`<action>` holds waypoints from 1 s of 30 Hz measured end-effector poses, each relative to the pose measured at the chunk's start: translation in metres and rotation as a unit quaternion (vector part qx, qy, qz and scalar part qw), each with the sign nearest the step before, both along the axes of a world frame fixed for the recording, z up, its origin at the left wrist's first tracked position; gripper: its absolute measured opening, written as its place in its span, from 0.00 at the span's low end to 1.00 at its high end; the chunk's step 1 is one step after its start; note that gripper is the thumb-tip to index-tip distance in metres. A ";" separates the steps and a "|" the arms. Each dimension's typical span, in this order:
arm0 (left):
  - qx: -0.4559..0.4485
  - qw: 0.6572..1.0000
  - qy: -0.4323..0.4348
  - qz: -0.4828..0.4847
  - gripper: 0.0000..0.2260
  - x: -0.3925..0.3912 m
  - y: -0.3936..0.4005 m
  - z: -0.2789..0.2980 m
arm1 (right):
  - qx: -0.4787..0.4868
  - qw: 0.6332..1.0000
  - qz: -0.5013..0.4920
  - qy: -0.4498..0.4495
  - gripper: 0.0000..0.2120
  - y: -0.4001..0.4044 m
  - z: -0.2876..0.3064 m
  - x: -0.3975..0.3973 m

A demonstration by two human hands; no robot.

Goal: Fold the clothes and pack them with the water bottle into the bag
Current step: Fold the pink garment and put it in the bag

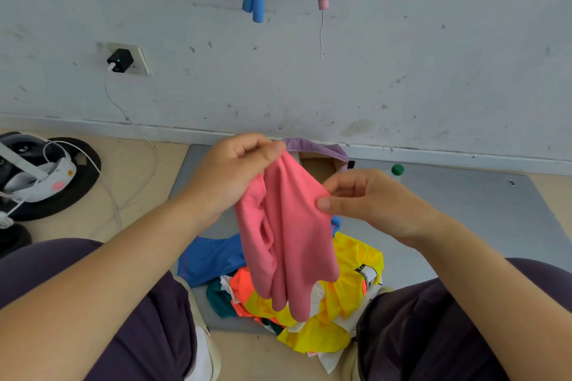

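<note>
both hands (238, 170) holding pink cloth (288, 235) up

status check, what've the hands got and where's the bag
Left hand and right hand both pinching pink garment, held up unfolded. Bag behind it, bottle cap beside. Clothes pile waiting below.

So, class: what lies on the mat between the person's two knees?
A heap of unfolded clothes, yellow, orange, blue and teal, on the grey mat; the pink garment hangs above it, in the head view.
</note>
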State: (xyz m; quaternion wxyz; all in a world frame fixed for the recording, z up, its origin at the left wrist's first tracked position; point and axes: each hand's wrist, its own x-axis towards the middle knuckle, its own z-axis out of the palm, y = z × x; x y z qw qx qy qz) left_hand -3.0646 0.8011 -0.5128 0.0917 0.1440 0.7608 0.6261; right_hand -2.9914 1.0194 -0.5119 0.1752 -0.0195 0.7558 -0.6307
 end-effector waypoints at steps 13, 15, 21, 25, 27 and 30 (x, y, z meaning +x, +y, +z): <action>-0.109 0.959 -0.076 -0.251 0.18 0.018 0.005 -0.006 | -0.063 0.997 0.015 0.031 0.09 -0.005 0.006 0.003; -0.104 0.973 -0.056 -0.198 0.24 0.014 0.004 -0.006 | -0.046 0.999 -0.003 0.021 0.10 -0.003 0.007 0.002; -0.054 0.997 -0.047 0.003 0.11 -0.008 -0.006 -0.004 | 0.095 0.992 -0.060 0.055 0.09 0.004 0.009 0.001; 0.019 0.988 -0.154 -0.005 0.14 -0.014 -0.012 -0.002 | 0.081 0.983 -0.149 0.072 0.08 0.004 0.010 0.000; 0.046 0.984 -0.169 -0.027 0.16 -0.014 -0.014 -0.003 | 0.071 0.980 -0.172 0.068 0.03 0.004 0.010 0.001; 0.102 0.976 -0.188 -0.028 0.14 -0.010 -0.012 -0.003 | 0.024 0.986 -0.153 0.066 0.08 -0.001 0.011 0.004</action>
